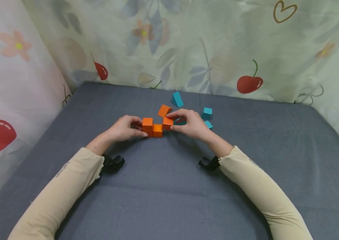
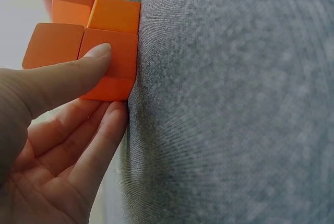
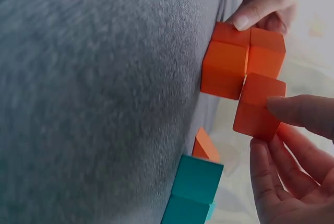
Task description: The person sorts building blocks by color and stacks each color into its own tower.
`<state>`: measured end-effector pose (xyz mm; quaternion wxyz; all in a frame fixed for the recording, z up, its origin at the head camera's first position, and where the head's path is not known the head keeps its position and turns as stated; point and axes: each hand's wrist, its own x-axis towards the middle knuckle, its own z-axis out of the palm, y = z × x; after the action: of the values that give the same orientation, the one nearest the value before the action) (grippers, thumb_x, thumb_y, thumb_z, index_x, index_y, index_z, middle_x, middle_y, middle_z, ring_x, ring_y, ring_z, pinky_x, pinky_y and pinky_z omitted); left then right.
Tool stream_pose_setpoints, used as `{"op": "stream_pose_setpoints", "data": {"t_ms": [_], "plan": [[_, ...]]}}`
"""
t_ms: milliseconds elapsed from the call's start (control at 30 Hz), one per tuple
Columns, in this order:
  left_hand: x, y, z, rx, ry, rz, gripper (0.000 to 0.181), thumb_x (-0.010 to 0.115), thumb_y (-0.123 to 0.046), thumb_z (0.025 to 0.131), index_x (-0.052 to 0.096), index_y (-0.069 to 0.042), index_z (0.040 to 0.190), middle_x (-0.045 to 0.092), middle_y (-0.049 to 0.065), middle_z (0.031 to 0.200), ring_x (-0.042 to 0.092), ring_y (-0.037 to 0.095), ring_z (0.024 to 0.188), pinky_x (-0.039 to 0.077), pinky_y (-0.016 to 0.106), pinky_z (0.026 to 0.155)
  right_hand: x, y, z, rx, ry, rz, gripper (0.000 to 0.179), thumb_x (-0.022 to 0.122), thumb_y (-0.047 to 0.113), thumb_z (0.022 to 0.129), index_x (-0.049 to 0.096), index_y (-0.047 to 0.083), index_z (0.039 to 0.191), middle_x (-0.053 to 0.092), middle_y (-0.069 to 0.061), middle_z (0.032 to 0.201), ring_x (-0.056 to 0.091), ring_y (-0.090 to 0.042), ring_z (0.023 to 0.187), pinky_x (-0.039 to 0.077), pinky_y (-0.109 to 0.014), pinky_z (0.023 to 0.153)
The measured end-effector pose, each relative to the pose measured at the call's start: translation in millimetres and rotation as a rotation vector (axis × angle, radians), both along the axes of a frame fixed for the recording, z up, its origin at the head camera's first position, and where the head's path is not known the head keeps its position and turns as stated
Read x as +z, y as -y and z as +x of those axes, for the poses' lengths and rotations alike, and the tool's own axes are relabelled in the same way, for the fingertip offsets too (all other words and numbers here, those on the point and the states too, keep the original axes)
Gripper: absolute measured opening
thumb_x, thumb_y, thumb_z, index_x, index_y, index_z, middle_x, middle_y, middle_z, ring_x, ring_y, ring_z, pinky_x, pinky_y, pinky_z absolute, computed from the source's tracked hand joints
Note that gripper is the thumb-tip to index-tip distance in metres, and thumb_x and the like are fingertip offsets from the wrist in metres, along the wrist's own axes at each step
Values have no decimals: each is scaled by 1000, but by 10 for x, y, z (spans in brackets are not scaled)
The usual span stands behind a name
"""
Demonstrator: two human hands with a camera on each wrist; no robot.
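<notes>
Two orange cubes stand one on the other, the upper one (image 2: 55,45) above the lower one (image 2: 117,54). My left hand (image 1: 124,128) pinches the lower cube, thumb on its near face and fingers at its outer side. Against that stack's right side sits another orange cube (image 1: 157,130) on the table. My right hand (image 1: 190,123) holds a further orange cube (image 3: 258,106) between thumb and fingers, raised off the cloth at the upper right of the single cube. In the right wrist view its corner overlaps that cube; whether they touch I cannot tell.
Behind the held cube lies an orange triangular block (image 1: 164,110). A teal triangular block (image 1: 177,99) is farther back, and a teal cube (image 1: 207,113) and another teal block (image 1: 208,125) lie right of my right hand. Grey cloth (image 1: 163,200) covers the table; a patterned curtain (image 1: 205,43) hangs behind.
</notes>
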<state>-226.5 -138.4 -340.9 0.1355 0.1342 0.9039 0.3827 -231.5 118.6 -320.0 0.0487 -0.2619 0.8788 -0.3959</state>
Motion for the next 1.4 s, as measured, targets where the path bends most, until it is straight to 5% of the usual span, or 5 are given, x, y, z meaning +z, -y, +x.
{"op": "stream_pose_setpoints", "data": {"t_ms": [1400], "plan": [[-18, 2, 0, 20, 2, 7, 42, 73, -17, 86, 61, -2, 123, 63, 15, 119, 60, 27, 108, 48, 43, 96, -78, 243, 2, 69, -8, -48, 45, 71, 9, 86, 59, 2, 129, 62, -13, 127, 59, -30, 111, 51, -39, 91]]}}
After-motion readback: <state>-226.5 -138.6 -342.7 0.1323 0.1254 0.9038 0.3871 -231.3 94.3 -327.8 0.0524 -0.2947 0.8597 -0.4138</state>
